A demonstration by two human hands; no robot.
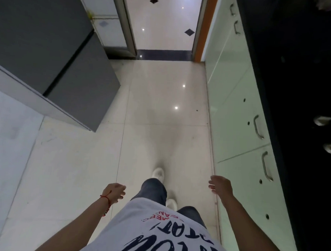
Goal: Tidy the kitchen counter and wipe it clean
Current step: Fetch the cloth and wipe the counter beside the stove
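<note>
**A:** ok so what's around? Biggest stuff first pls

**B:** Pale glossy tile floor (158, 106) fills the middle, with ceiling lights reflecting off it. On the left there's a big dark grey fridge-looking unit (51, 52). On the right, a row of pale green cabinets (234, 112) with metal handles runs from near to far. At the far end is a doorway (162, 25) with an orange frame strip on its right side, and more tile beyond it.

**A:** and the counter?

**B:** The black counter (297, 92) sits on top of those cabinets, hugging the right edge. Its long axis runs near-to-far, parallel to the aisle. It's super dark, only a couple of shiny round things (323, 120) show on it and I can't tell what they are.

**A:** hands?

**B:** Both bare and holding nothing. The left hand (114, 192) has a red thread bracelet (106, 200) at the wrist, fingers loosely curled. The right hand (220, 184) is relaxed too, hanging over the floor just beside the cabinet fronts, not touching them. White shoes (158, 173) and jeans show below.
</note>
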